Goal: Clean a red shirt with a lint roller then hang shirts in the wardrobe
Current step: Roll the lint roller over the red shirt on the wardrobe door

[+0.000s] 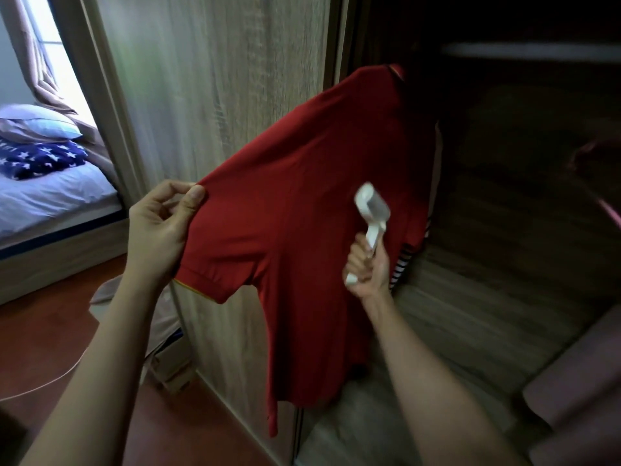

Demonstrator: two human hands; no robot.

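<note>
Dim wardrobe (504,196) interior frames the red shirt (302,196), which hangs at its opening. Left hand (161,227) pinches the sleeve taut; right hand (368,267) is wrapped around the lint roller (371,210), its head on the cloth. Best keep the fabric stretched and roll in straight, overlapping strokes.

The hanging red short-sleeved shirt (302,210) fills the wardrobe opening's near side, with a pale wood-grain sliding door (215,79) close behind at 11 o'clock. Open dark space lies at 2 o'clock, bounded above by a pale closet rod (531,52) and below by folded mauve fabric (578,398) at 4 o'clock.

Plain red short-sleeved shirt (302,183) hanging at the open wood-grain wardrobe (215,79), one sleeve stretched out sideways; small white plastic lint roller (371,213) pressed head-up against its back, handle angled downward
</note>
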